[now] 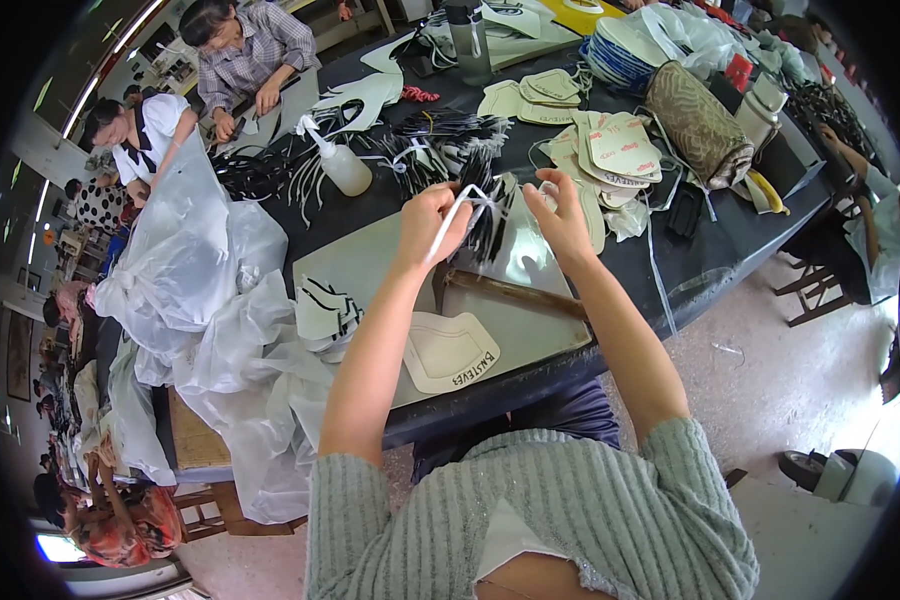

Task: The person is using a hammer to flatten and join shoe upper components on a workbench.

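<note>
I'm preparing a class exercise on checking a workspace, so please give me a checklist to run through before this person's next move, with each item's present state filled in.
1. White strip gripped by the left hand: ok.
2. Right hand gripping something: cannot tell; its fingertips are close together, but nothing shows clearly between them.
3. Black strips between the two hands: ok.
4. Grey board free of loose items: not ok; a wooden rod lies across it.
5. Cream panel with black lettering uncovered by the forearms: ok, mostly in plain sight.
6. White squeeze bottle on the table, beyond the left hand: ok.
</note>
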`<control>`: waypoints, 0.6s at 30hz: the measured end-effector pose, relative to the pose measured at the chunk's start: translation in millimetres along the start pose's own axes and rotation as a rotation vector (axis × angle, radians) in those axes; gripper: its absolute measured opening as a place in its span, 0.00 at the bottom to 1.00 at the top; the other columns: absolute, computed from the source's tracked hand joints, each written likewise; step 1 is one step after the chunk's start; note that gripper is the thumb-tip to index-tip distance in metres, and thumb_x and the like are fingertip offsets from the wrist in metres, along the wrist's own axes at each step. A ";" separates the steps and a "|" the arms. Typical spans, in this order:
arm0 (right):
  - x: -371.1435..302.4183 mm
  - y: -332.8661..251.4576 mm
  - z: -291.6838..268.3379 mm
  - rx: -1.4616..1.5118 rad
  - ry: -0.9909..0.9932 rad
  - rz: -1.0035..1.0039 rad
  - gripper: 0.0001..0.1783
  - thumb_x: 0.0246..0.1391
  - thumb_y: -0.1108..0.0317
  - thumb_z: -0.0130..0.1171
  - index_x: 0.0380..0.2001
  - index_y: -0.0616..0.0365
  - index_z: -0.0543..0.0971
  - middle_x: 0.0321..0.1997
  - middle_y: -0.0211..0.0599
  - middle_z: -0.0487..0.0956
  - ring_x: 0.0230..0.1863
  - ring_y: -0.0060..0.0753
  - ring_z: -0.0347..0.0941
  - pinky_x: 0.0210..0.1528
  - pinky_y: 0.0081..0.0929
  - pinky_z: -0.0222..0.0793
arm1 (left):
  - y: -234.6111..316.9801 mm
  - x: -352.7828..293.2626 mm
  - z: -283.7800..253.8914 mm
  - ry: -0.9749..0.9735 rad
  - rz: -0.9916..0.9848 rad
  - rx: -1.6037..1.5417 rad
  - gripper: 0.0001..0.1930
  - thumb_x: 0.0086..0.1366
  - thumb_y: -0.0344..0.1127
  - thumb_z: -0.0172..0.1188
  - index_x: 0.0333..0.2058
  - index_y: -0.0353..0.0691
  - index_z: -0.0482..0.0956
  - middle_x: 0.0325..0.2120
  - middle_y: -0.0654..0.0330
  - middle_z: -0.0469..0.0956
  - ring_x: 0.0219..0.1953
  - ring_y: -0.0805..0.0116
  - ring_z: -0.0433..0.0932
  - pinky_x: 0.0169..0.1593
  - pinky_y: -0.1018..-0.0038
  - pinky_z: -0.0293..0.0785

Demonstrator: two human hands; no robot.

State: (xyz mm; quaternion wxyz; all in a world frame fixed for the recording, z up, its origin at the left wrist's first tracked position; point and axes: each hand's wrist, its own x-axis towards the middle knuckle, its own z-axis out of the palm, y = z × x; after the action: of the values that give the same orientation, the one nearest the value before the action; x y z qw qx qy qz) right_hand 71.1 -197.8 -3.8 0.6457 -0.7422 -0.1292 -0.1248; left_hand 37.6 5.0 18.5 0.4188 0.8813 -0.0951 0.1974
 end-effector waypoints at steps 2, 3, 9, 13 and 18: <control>-5.3 9.2 -7.2 0.153 -0.254 0.266 0.46 0.54 0.57 0.69 0.70 0.55 0.56 0.70 0.48 0.60 0.66 0.42 0.60 0.67 0.40 0.58 | 4.1 -7.2 6.0 -0.005 -0.076 -0.067 0.13 0.62 0.37 0.62 0.27 0.32 0.76 0.35 0.48 0.81 0.31 0.64 0.79 0.35 0.70 0.73; -5.7 4.6 -5.1 0.153 -0.251 0.268 0.46 0.54 0.57 0.69 0.70 0.55 0.56 0.70 0.48 0.60 0.66 0.42 0.60 0.67 0.40 0.58 | 8.3 -9.9 6.7 0.001 -0.150 -0.124 0.19 0.65 0.40 0.61 0.21 0.32 0.72 0.27 0.50 0.80 0.24 0.63 0.76 0.31 0.68 0.71; 22.2 -11.9 -5.4 0.605 -0.387 0.513 0.62 0.48 0.43 0.72 0.74 0.50 0.44 0.74 0.49 0.54 0.73 0.42 0.52 0.69 0.37 0.55 | 9.2 -21.4 12.9 -0.129 -0.064 -0.336 0.22 0.71 0.52 0.54 0.29 0.37 0.77 0.18 0.68 0.59 0.25 0.77 0.59 0.30 0.74 0.60; 15.4 -9.7 1.8 0.875 -0.595 0.360 0.56 0.53 0.44 0.67 0.74 0.46 0.45 0.71 0.30 0.61 0.65 0.34 0.65 0.67 0.35 0.61 | 19.7 -18.4 15.9 -0.013 -0.109 -0.694 0.26 0.75 0.54 0.48 0.26 0.38 0.76 0.20 0.72 0.63 0.26 0.80 0.59 0.31 0.78 0.57; 11.2 -16.3 16.2 0.971 -0.417 0.381 0.56 0.53 0.27 0.53 0.75 0.42 0.43 0.74 0.40 0.55 0.70 0.41 0.58 0.71 0.44 0.55 | 13.8 4.4 25.1 0.270 -0.906 -1.208 0.30 0.75 0.58 0.42 0.44 0.32 0.80 0.34 0.53 0.83 0.33 0.63 0.82 0.38 0.68 0.80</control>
State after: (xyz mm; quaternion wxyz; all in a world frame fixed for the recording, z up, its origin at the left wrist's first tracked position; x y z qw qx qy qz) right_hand 76.2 -179.2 13.0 0.8852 -0.3789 -0.1603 0.2170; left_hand 43.7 -23.2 15.7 0.8758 0.4204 0.2358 0.0260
